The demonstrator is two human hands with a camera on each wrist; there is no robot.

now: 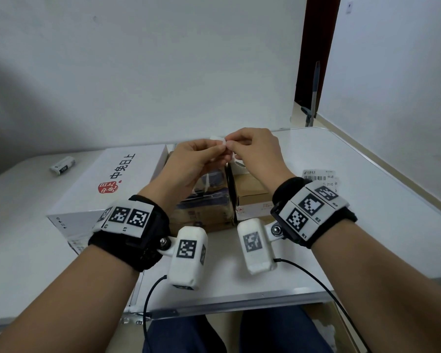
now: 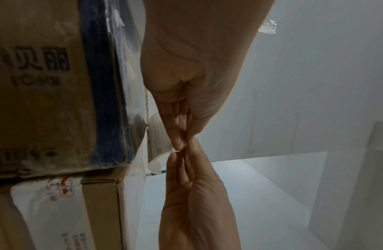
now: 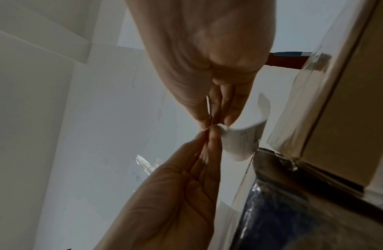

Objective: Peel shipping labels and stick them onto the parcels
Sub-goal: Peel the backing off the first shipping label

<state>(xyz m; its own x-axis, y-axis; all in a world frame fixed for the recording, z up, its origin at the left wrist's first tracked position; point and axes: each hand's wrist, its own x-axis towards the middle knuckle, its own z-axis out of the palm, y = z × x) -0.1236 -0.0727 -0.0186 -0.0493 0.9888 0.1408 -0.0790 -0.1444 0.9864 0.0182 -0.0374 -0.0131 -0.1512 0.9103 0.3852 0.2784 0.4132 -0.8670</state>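
Observation:
A small white shipping label (image 1: pixel 223 143) is held in the air above the parcels, pinched at one corner by both hands. My left hand (image 1: pixel 220 149) grips it from the left and my right hand (image 1: pixel 231 145) from the right, fingertips almost touching. In the left wrist view the label (image 2: pixel 157 142) curls away from my left hand (image 2: pixel 179 145) towards the boxes, with the right hand (image 2: pixel 181 156) below. In the right wrist view the label (image 3: pixel 244 135) bends off to the right of my right hand (image 3: pixel 214 123). Below the hands stand a taped brown parcel (image 1: pixel 201 202) and a plain brown parcel (image 1: pixel 252 197).
A large white box (image 1: pixel 107 184) with red and black print lies at the left on the white table (image 1: pixel 367 225). More printed labels (image 1: pixel 318 175) lie on the table behind my right wrist. A small white object (image 1: pixel 63 165) sits at the far left.

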